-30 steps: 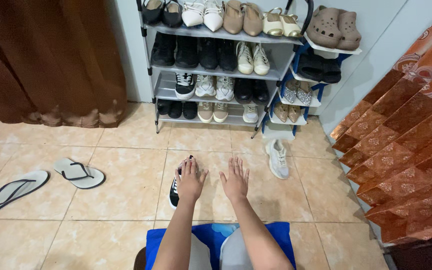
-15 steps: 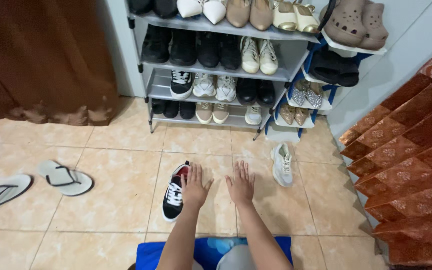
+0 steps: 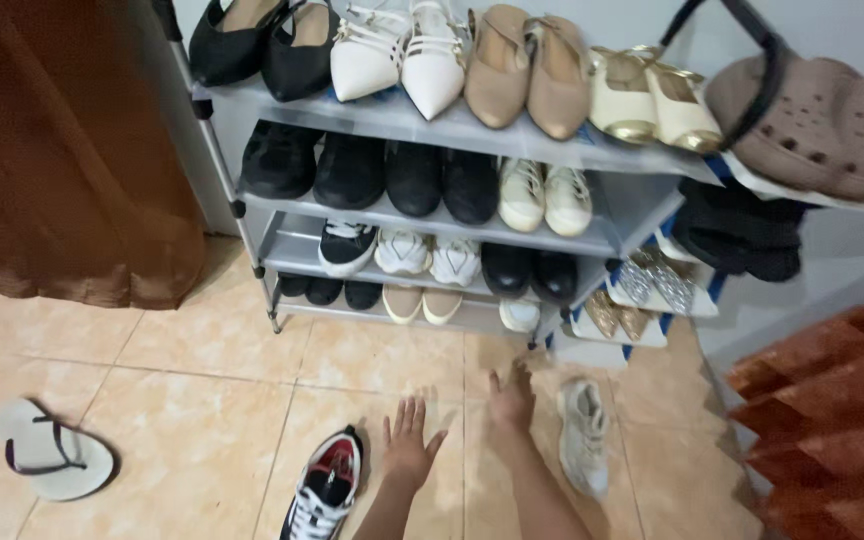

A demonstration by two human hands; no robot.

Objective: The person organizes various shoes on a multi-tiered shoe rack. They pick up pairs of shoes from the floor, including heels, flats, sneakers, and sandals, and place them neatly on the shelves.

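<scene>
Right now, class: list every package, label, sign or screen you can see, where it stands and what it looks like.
None in view: no package, label, sign or screen.
Only a shoe rack against the wall, a curtain at left, and loose shoes on the tiled floor.

My left hand [image 3: 409, 445] is spread open over the tile floor [image 3: 202, 400], holding nothing. Just left of its fingers [image 3: 402, 412] lies a black sneaker [image 3: 324, 488] with a red lining, close but not touching. My right hand [image 3: 512, 400] is blurred, reaching forward; just right of its fingers lies a grey sneaker [image 3: 584, 435]. Beyond both sets of fingertips stands the shoe rack [image 3: 432, 120], full of pairs. Well left lies a sandal [image 3: 50, 460].
</scene>
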